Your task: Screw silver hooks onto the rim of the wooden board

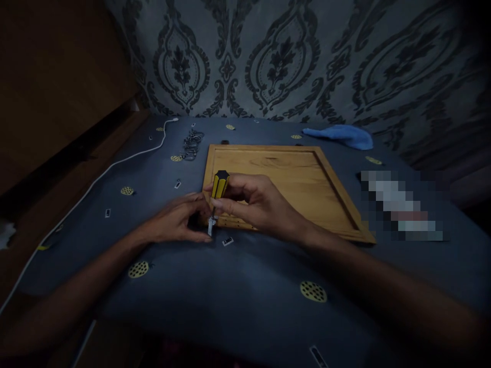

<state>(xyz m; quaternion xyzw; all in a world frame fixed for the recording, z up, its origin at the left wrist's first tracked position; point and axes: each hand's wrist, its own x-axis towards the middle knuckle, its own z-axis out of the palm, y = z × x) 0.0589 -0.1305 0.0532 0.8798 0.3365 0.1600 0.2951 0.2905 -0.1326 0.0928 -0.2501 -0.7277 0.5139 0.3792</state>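
Observation:
My right hand [255, 202] grips a screwdriver [220, 185] with a yellow and black handle, held nearly upright. Its shaft points down at a small silvery metal fitting [210, 226] by the near left corner of a framed wooden panel [284, 179]. From the left, my left hand [178, 220] curls around that fitting, thumb against its lower end and fingers on the panel's corner. The tip's exact contact is too dark to make out. The panel lies flat on the blue patterned cloth [230, 291].
A bunch of metal pieces [192, 144] lies beyond the panel's left side. A white cable [126, 161] runs along the left edge. A blue cloth [341, 136] is at the back right, with a blurred-out item [402, 207] on the right. Behind stands a patterned wall [238, 61].

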